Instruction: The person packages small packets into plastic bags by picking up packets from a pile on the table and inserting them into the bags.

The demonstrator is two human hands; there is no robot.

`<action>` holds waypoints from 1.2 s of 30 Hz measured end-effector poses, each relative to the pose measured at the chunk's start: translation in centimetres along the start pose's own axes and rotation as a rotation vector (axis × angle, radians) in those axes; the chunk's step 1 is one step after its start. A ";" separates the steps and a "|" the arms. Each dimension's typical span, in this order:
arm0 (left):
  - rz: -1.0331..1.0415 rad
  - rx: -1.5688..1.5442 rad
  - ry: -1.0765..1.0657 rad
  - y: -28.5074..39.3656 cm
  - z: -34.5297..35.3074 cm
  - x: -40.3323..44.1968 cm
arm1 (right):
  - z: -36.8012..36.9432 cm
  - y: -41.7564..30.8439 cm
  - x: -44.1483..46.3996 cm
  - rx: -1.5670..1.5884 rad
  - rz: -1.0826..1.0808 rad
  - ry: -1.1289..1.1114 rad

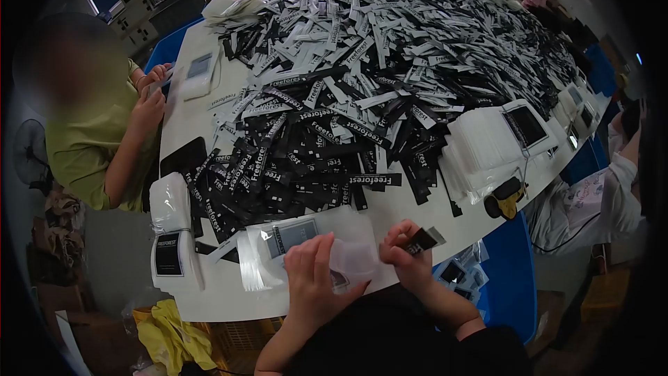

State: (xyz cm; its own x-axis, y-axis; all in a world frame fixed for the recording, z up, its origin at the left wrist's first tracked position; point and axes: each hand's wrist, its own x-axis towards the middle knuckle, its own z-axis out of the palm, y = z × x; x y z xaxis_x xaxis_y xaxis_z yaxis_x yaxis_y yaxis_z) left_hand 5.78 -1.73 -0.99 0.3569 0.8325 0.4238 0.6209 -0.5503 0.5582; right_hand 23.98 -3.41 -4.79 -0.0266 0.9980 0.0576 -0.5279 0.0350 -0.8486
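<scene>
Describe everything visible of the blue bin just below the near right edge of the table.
The bin is plain blue and looks like smooth, hard plastic. It is open at the top and sits lower than the white table, whose edge hides part of it. Clear, shiny pouches with dark labels lie inside in a loose jumble, towards the table side. The wearer's arm and dark clothing cover its near part, and its underside is not visible.

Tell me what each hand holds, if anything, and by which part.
The right hand holds at least one black packet by one end. The left hand is at a translucent bag, its exact grip unclear.
</scene>
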 end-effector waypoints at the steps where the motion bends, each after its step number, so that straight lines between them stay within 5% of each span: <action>1: -0.034 -0.006 -0.016 -0.5 0.4 -0.2 | -1.3 0.2 0.6 -0.130 -0.135 0.016; 5: -0.111 -0.003 -0.077 -1.1 1.4 -0.6 | -3.2 -1.3 1.9 -0.687 -0.168 0.079; 9: -0.098 0.027 -0.141 -1.3 1.9 -0.5 | -2.7 -1.7 1.5 -0.526 -0.004 0.120; 12: -0.086 0.026 -0.172 -1.0 2.1 -0.3 | -1.1 -1.7 1.2 0.187 -0.255 0.048; 15: -0.072 -0.039 -0.112 -0.7 2.2 -0.2 | 0.6 -1.9 1.6 0.175 -0.001 -0.008; 23: -0.043 -0.036 -0.053 -1.0 1.8 -0.8 | 1.2 -2.1 1.6 0.436 0.035 0.116; 26: -0.008 -0.103 -0.030 -0.8 1.9 -0.8 | 0.8 -0.1 1.6 -0.200 -0.035 -0.103; 30: 0.051 -0.126 -0.023 -0.6 1.4 -0.5 | 1.7 -0.1 0.7 -0.294 0.192 -0.104; 32: -0.279 -0.370 -0.050 -1.2 0.1 -0.4 | 0.8 0.9 0.2 -0.108 0.260 -0.027; 36: -0.390 -0.353 -0.258 -3.7 -1.2 -1.1 | 2.5 -1.3 1.4 -0.312 0.075 0.126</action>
State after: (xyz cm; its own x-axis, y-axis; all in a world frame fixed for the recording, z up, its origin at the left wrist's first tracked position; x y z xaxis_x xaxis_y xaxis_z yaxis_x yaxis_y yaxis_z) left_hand 2.31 -0.70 -2.66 0.3347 0.9420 -0.0237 0.4859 -0.1510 0.8609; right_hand 22.51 -2.24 -2.26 0.0597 0.9964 -0.0597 -0.2427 -0.0435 -0.9691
